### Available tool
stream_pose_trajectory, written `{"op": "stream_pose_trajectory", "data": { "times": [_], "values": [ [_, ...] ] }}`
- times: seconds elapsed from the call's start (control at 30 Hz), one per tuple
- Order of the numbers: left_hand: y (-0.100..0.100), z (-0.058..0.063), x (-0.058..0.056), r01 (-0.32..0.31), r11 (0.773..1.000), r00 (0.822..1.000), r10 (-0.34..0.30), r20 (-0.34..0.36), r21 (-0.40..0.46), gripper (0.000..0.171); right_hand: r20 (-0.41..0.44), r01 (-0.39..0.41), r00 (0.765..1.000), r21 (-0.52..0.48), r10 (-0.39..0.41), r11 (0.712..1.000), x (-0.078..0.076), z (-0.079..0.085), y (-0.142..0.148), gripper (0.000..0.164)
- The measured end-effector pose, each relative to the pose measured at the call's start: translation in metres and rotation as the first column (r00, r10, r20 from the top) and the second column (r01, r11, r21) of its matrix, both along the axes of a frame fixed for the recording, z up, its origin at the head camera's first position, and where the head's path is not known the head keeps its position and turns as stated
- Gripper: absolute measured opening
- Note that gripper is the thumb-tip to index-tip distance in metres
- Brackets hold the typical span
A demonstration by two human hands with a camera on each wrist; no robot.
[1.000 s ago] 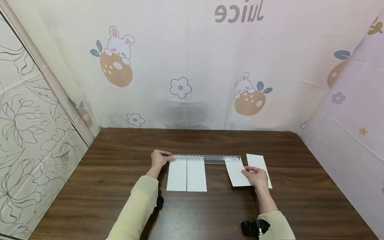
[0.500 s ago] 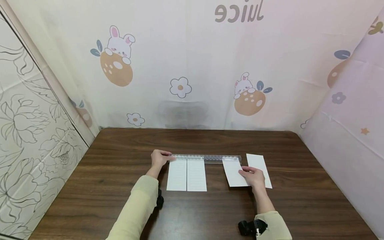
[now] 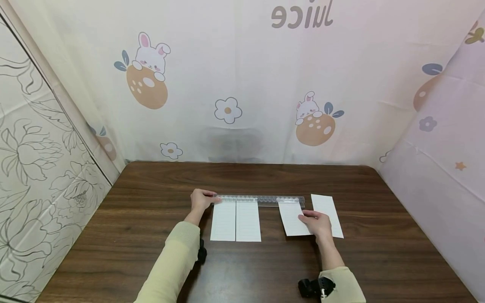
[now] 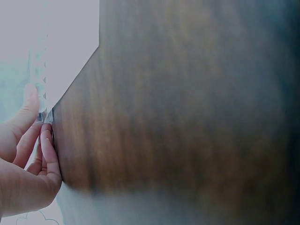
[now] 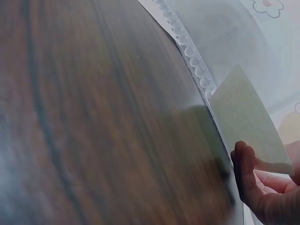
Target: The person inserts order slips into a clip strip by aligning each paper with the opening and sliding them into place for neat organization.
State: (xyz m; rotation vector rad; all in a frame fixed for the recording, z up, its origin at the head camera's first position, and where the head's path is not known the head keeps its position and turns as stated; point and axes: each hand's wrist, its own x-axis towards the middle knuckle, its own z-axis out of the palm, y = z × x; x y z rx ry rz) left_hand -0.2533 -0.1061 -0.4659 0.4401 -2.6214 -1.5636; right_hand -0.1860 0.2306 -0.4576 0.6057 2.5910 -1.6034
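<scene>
A clear plastic strip (image 3: 269,201) with a row of ring shapes lies across the table. My left hand (image 3: 201,203) pinches its left end, thumb on top in the left wrist view. Two lined white paper sheets (image 3: 223,221) lie side by side with their top edges at the strip's left part. My right hand (image 3: 320,224) holds another lined sheet (image 3: 292,219) by its right side, between thumb and fingers. That sheet's top edge overlaps the strip's right part, and in the right wrist view the sheet (image 5: 248,117) stands tilted up from the table.
One more white sheet (image 3: 326,205) lies at the right, partly behind my right hand. The wooden table (image 3: 242,269) ends at a printed curtain (image 3: 235,63) at the back. Black wrist cameras sit on both arms.
My right hand has slid the held sheet a little to the left along the strip. The left hand, the strip and the other sheets have stayed still.
</scene>
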Motion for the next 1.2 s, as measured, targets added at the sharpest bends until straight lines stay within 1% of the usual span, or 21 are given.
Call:
{"op": "stream_pose_trajectory", "data": {
  "times": [0.23, 0.43, 0.57, 0.6, 0.7, 0.8, 0.83, 0.87, 0.97, 1.2],
  "values": [
    [0.000, -0.002, -0.001, -0.002, 1.000, 1.000, 0.002, -0.005, -0.001, 0.020, 0.010, -0.007, 1.000, -0.021, 0.007, 1.000, 0.000, -0.002, -0.003, 0.036],
    [0.000, -0.002, -0.001, -0.015, 1.000, 1.000, 0.015, 0.015, 0.013, 0.020, 0.012, -0.015, 1.000, -0.027, 0.016, 1.000, 0.000, -0.002, -0.006, 0.037],
    [0.000, -0.005, -0.003, -0.022, 1.000, 1.000, 0.022, 0.023, 0.013, 0.020, 0.012, -0.023, 1.000, -0.023, 0.023, 0.999, -0.001, -0.002, -0.007, 0.037],
    [0.000, -0.006, -0.004, -0.023, 1.000, 1.000, 0.023, 0.003, 0.006, 0.021, 0.011, -0.023, 1.000, -0.026, 0.024, 0.999, -0.001, -0.002, -0.008, 0.037],
    [0.000, -0.008, -0.006, -0.025, 1.000, 1.000, 0.025, 0.004, -0.006, 0.021, 0.013, -0.022, 1.000, -0.039, 0.022, 0.999, -0.002, -0.003, -0.009, 0.038],
    [0.000, -0.007, -0.006, -0.031, 1.000, 0.999, 0.031, 0.009, -0.002, 0.020, 0.016, -0.017, 1.000, -0.045, 0.018, 0.999, -0.003, -0.004, -0.011, 0.038],
    [0.000, -0.006, -0.005, -0.032, 0.999, 0.999, 0.032, 0.030, 0.004, 0.020, 0.018, -0.018, 1.000, -0.045, 0.019, 0.999, -0.003, -0.004, -0.011, 0.038],
    [0.000, -0.005, -0.005, -0.032, 0.999, 0.999, 0.032, 0.033, 0.006, 0.019, 0.018, -0.018, 1.000, -0.044, 0.019, 0.999, -0.003, -0.004, -0.011, 0.038],
    [0.000, -0.002, -0.003, -0.028, 1.000, 0.999, 0.028, 0.029, 0.003, 0.020, 0.018, -0.025, 1.000, -0.046, 0.025, 0.999, -0.003, -0.004, -0.012, 0.038],
    [0.000, -0.002, -0.002, -0.019, 1.000, 0.999, 0.019, 0.026, -0.004, 0.022, 0.008, -0.047, 0.999, -0.055, 0.048, 0.997, -0.002, -0.001, -0.015, 0.038]
  ]
}}
